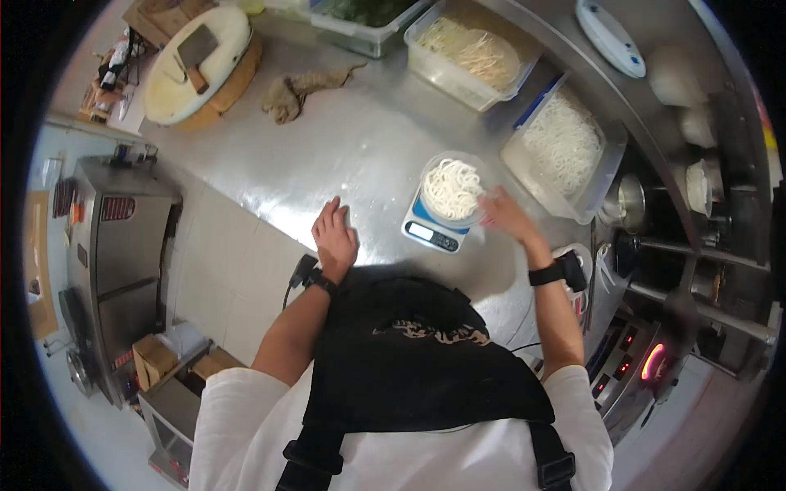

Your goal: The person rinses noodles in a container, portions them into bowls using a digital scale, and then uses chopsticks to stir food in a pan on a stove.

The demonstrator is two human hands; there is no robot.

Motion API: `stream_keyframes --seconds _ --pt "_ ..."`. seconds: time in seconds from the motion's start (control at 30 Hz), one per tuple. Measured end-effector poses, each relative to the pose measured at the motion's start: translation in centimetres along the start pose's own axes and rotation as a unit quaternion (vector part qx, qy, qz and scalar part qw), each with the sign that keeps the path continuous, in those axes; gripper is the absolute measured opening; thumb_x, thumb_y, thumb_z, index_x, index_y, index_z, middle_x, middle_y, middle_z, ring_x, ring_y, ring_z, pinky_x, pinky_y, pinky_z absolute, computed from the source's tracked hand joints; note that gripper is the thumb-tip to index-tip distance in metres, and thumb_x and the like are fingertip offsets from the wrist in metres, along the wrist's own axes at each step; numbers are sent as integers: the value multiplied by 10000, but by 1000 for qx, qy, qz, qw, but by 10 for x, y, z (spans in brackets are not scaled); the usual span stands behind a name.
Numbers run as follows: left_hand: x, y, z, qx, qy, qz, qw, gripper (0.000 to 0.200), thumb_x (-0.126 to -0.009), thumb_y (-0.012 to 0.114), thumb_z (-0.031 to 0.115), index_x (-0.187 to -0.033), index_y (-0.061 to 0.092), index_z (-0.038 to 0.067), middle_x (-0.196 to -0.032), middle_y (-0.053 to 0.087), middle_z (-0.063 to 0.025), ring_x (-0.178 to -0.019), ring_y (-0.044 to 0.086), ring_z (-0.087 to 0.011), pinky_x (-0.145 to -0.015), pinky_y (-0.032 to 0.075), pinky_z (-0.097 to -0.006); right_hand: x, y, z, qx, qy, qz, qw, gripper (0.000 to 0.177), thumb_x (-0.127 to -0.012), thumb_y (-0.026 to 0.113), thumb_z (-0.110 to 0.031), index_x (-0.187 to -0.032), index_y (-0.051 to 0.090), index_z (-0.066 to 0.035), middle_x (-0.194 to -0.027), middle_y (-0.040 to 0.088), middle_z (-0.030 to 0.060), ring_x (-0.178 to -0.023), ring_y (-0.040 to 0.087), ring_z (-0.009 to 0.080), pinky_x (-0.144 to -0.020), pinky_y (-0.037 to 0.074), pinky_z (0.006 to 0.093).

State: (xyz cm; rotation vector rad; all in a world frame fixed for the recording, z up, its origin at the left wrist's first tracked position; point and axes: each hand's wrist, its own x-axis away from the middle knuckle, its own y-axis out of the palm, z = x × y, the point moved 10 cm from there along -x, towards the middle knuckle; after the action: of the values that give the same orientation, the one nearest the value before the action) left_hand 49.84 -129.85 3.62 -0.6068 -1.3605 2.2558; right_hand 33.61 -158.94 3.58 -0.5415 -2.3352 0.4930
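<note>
Head view: I see a clear bowl [463, 221] on a blue and white scale [434, 232], set on a shiny metal table [360, 164]. White noodles [452, 188] lie in a loose heap in the bowl. Count the clock from the bowl, with twelve at the top. At four o'clock is the right hand [508, 214], right by the rim. It is blurry, and I cannot tell if its fingers pinch something or just touch the side. At eight o'clock the left hand [336, 241] rests on the table, fingers loose, holding nothing. A tub [540, 192] of more noodles is near two. Up at ten lies a crumpled cloth [286, 96], and past it a cleaver [196, 47] on a round board [164, 90].

A bump from the right hand could push the bowl off the scale, and noodles could slip out. If its fingers lean on the rim, the scale could show too much. The left hand is well apart from the bowl, so I think it would be slow to catch a tip.
</note>
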Motion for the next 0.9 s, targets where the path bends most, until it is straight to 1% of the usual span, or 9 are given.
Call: stream_keyframes --seconds 0.03,0.13,0.2,0.27,0.37,0.4,0.53,0.63,0.9 --pt "0 -2 2 6 11 5 1000 383 -675 468 74 -1056 444 53 -1239 362 -85 -1161 315 -247 -941 234 -389 7 10 4 -130 27 -3 991 451 -806 499 -266 -1139 389 18 -814 560 138 -599 563 171 -509 470 270" --pt "-1 0 4 32 -4 11 999 412 -626 504 24 -1034 446 23 -1180 389 -140 -1145 319 -285 -939 222 -414 -11 8 18 -125 -98 30 987 368 -795 435 -146 -1121 405 22 -746 563 106 -581 564 148 -491 477 248" --pt "-2 1 13 47 10 48 998 396 -618 500 16 -1012 459 14 -1172 366 -184 -1113 324 -347 -910 216 -454 -1 -17 6 -100 -122 76 985 349 -789 417 -118 -1108 418 24 -734 564 103 -572 564 144 -492 477 244" --pt "-10 18 46 81 81 -11 993 412 -624 511 22 -1032 468 50 -1194 345 -176 -1122 316 -357 -905 216 -479 30 -41 -18 -195 -68 35 978 319 -794 405 -102 -1089 450 10 -722 570 95 -555 563 139 -489 477 243" --pt "-16 24 134 88 199 -100 971 439 -630 563 61 -1051 498 166 -1262 307 -110 -1182 263 -356 -919 203 -542 65 -116 -38 -246 -112 85 959 306 -801 392 -109 -1074 475 0 -703 570 81 -548 559 130 -479 467 231" --pt "-13 37 155 86 237 -148 956 444 -624 640 163 -1047 525 232 -1319 253 -72 -1224 195 -357 -917 179 -593 76 -149 -43 -231 -123 125 957 301 -799 384 -103 -1068 465 4 -683 570 87 -531 557 135 -479 461 228" --pt "-5 57 215 67 323 -207 921 615 -572 704 323 -1140 474 269 -1369 166 -76 -1246 123 -357 -889 153 -641 122 -263 -71 -290 -161 251 909 344 -800 369 -106 -1118 378 24 -663 578 103 -506 548 140 -464 446 232" --pt "-3 71 223 60 330 -227 914 617 -586 690 320 -1155 457 273 -1368 169 -78 -1244 134 -358 -891 148 -642 130 -332 -58 -312 -145 344 874 311 -804 358 -94 -1090 374 27 -654 574 103 -517 558 145 -455 443 222" --pt "-40 61 176 20 270 -191 943 471 -638 640 297 -1084 494 259 -1357 199 -76 -1245 122 -366 -876 112 -662 94 -402 -22 -387 -144 360 837 249 -868 379 -206 -991 400 9 -689 582 116 -544 572 159 -482 452 251"
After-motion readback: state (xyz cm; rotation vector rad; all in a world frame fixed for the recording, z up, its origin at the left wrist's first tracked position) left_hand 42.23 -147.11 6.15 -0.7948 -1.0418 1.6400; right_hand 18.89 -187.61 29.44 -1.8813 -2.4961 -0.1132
